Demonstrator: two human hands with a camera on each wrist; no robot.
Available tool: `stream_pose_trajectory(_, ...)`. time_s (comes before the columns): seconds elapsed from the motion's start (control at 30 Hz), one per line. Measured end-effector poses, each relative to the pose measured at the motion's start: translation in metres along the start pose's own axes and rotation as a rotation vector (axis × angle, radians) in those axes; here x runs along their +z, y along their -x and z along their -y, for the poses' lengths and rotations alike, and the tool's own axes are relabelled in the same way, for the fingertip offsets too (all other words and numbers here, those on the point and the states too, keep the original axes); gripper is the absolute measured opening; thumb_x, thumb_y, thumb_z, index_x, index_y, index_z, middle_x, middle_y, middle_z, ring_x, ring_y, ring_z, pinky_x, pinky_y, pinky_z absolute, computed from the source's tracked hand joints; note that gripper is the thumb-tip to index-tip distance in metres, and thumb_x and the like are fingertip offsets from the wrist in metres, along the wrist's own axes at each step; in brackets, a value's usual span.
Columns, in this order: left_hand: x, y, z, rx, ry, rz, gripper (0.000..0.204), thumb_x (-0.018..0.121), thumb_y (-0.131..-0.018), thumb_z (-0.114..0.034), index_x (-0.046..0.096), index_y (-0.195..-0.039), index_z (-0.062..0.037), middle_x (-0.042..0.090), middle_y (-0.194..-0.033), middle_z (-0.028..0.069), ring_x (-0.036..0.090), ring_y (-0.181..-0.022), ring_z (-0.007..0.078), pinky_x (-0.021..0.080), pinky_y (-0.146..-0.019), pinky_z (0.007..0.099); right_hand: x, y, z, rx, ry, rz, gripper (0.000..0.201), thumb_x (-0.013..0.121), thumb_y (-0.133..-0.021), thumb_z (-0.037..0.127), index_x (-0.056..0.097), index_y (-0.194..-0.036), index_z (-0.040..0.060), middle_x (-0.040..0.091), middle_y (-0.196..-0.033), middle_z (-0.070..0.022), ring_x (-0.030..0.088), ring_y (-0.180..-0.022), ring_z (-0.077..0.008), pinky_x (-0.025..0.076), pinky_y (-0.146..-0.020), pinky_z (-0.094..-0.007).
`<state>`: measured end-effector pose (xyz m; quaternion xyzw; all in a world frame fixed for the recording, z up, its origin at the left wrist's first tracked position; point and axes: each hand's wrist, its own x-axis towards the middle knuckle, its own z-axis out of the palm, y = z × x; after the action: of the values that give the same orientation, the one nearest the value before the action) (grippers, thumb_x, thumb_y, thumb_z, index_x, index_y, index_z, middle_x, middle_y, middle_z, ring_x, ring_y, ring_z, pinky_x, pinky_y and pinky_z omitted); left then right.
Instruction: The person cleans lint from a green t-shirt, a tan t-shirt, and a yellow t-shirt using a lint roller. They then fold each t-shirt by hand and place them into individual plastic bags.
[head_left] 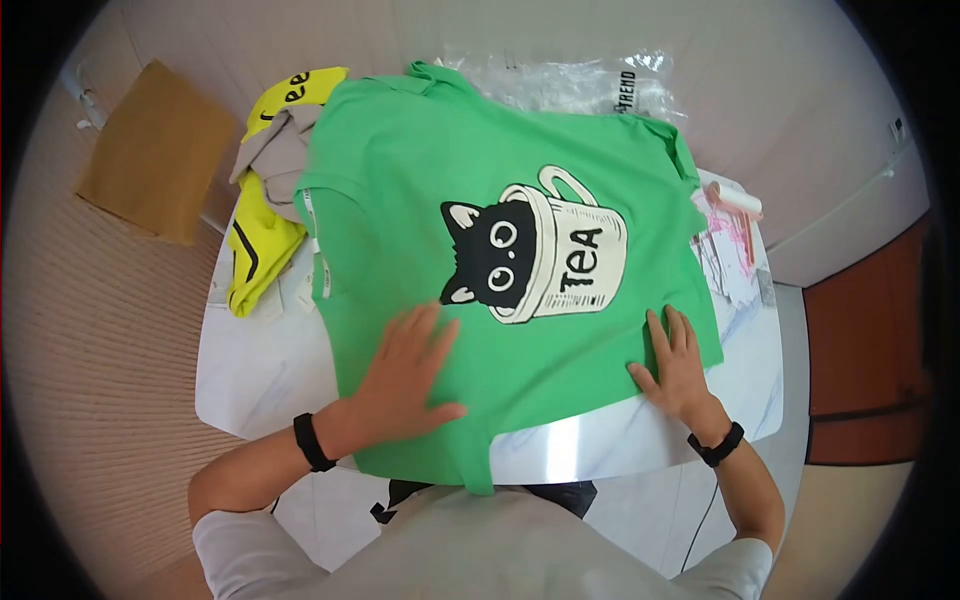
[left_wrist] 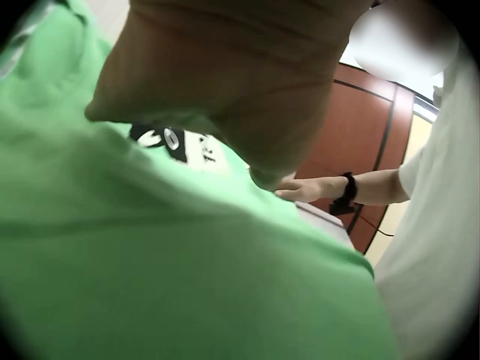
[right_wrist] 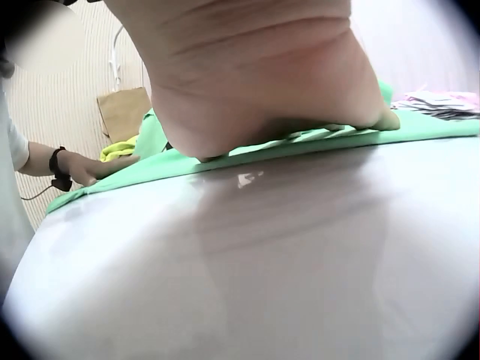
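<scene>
A green T-shirt [head_left: 400, 240] printed with a black cat in a TEA mug [head_left: 585, 255] lies spread over the white table, its collar [head_left: 318, 245] toward the left. My left hand [head_left: 405, 375], fingers extended and slightly blurred, is over the shirt below the cat's ears. Near the lower right hem, my right hand [head_left: 672, 365] rests with straight fingers on the cloth. In the right wrist view the right hand [right_wrist: 262, 90] lies along the shirt's edge. One sleeve of the shirt hangs past the table's front edge.
Yellow garments [head_left: 262, 240] and a grey one [head_left: 280, 155] are heaped at the left. Behind the shirt lies a clear plastic bag [head_left: 560, 85]. Papers and pink items [head_left: 730, 240] sit at the right of the white table [head_left: 260, 370]. A cardboard box [head_left: 158, 155] stands beyond its left side.
</scene>
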<state>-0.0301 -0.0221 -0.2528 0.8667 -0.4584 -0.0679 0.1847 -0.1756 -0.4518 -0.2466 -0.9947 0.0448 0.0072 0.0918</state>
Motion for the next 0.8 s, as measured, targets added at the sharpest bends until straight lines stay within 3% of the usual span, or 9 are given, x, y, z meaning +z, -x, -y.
stream_pose_trajectory(0.07,0.004,0.011,0.008,-0.102,-0.062,0.106,0.117,0.075,-0.082,-0.064,0.021,-0.164,-0.0007,0.014,-0.17,0.028,0.012,-0.158,0.0483,0.01,-0.125,0.0671,0.01,0.018,-0.009,0.005,0.189,0.016,0.094,0.071,-0.09,0.051,0.032,-0.162,0.0052,0.026,-0.162,-0.0363,0.026,-0.148,-0.0577,0.025,-0.119,-0.0672)
stream_pose_trajectory(0.17,-0.009,0.014,0.023,-0.208,-0.201,0.217,0.128,0.075,-0.077,-0.073,0.018,-0.166,-0.0011,0.008,-0.171,0.0285,0.004,-0.159,0.0483,0.004,-0.125,0.0673,0.005,0.037,-0.008,0.07,0.091,0.08,0.099,0.066,-0.09,0.061,0.03,-0.163,0.0059,0.02,-0.165,-0.0376,0.019,-0.151,-0.0584,0.018,-0.119,-0.0713)
stream_pose_trajectory(0.33,-0.019,0.017,0.038,-0.191,-0.184,0.275,0.134,0.072,-0.073,-0.081,0.017,-0.167,-0.0036,0.004,-0.173,0.0264,-0.002,-0.16,0.0468,0.0,-0.124,0.0686,0.009,0.071,0.012,0.09,0.126,0.012,0.098,0.067,-0.089,0.062,0.035,-0.162,0.0052,0.024,-0.163,-0.0379,0.025,-0.149,-0.058,0.023,-0.117,-0.0687)
stream_pose_trajectory(0.47,-0.033,0.022,0.019,-0.179,-0.17,0.332,0.135,0.079,-0.072,-0.073,0.015,-0.167,-0.0034,0.002,-0.172,0.0302,-0.001,-0.159,0.0494,0.001,-0.125,0.0676,-0.009,0.089,0.033,0.175,0.08,0.076,0.092,0.064,-0.092,0.059,0.037,-0.16,0.0045,0.027,-0.162,-0.0382,0.028,-0.146,-0.0581,0.024,-0.116,-0.0672)
stream_pose_trajectory(0.57,-0.022,0.037,0.011,-0.171,-0.152,0.301,0.133,0.08,-0.072,-0.071,0.017,-0.167,-0.0044,0.002,-0.172,0.0308,0.001,-0.159,0.0508,0.001,-0.124,0.0679,-0.013,0.098,0.021,0.159,0.076,-0.038,0.087,0.061,-0.095,0.054,0.036,-0.161,0.0037,0.024,-0.163,-0.0387,0.025,-0.147,-0.0599,0.021,-0.117,-0.0693)
stream_pose_trajectory(0.67,-0.011,0.049,0.013,-0.171,-0.179,0.29,0.129,0.082,-0.072,-0.068,0.021,-0.167,-0.0052,0.004,-0.172,0.0312,0.003,-0.158,0.0516,0.002,-0.124,0.0688,0.013,0.107,0.019,0.148,0.076,0.018,0.084,0.059,-0.097,0.051,0.034,-0.161,0.0029,0.02,-0.164,-0.0397,0.022,-0.148,-0.0618,0.018,-0.117,-0.0727)
stream_pose_trajectory(0.8,-0.026,0.046,0.0,-0.245,-0.101,0.297,0.122,0.084,-0.073,-0.061,0.026,-0.165,-0.0054,0.007,-0.171,0.0312,0.004,-0.158,0.0516,0.003,-0.123,0.0697,0.007,0.11,0.024,0.111,0.025,0.037,0.085,0.06,-0.097,0.049,0.032,-0.162,0.0026,0.017,-0.164,-0.0413,0.019,-0.148,-0.0641,0.016,-0.115,-0.0762)
